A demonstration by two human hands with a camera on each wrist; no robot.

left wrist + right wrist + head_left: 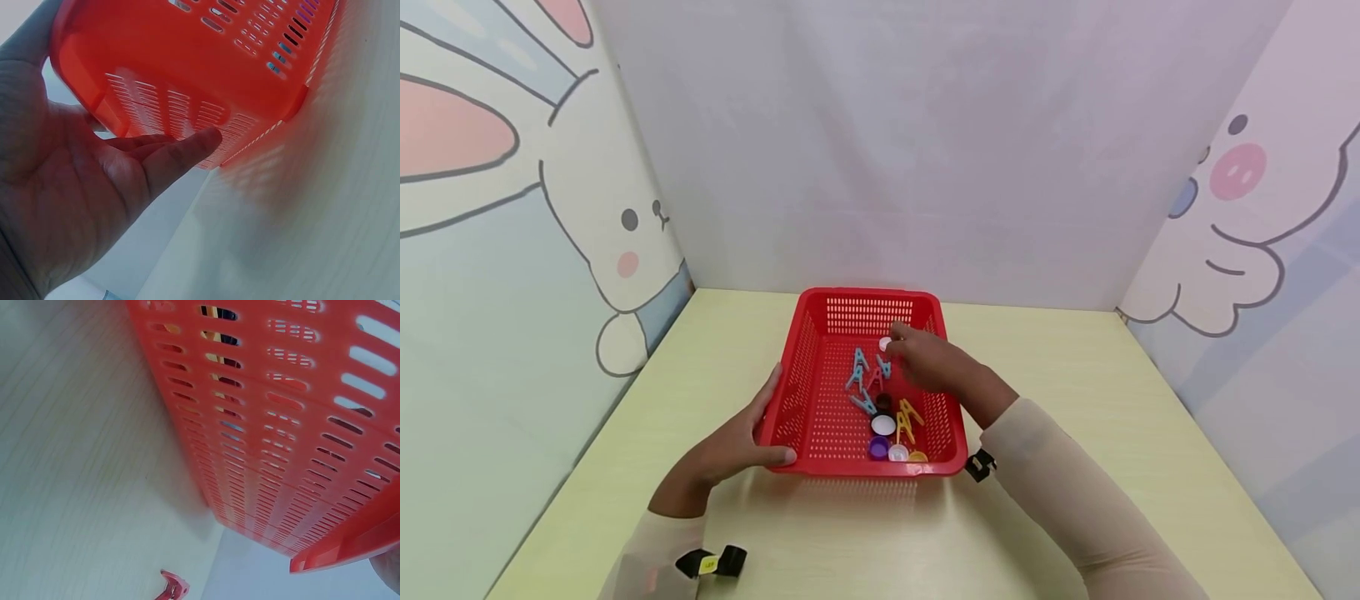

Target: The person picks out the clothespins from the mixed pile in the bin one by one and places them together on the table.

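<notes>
A red plastic basket point(822, 469) stands on the table. My left hand point(733, 446) grips its near left corner, thumb over the rim and fingers along the outer wall, also seen in the left wrist view. My right hand point(928, 358) reaches over the right rim into the basket. Its curled finger and thumb pinch a small white bottle cap point(885, 342) near the far end. Below it lie blue clothespins point(859, 377), a red clothespin point(876, 379) and yellow clothespins point(904, 427).
Toward the basket's near end are several bottle caps: a white one point(883, 425), a purple one point(878, 448) and a yellow one point(917, 457). A red clothespin point(172, 587) lies outside the basket in the right wrist view. Cartoon-printed walls point(925, 167) enclose the table.
</notes>
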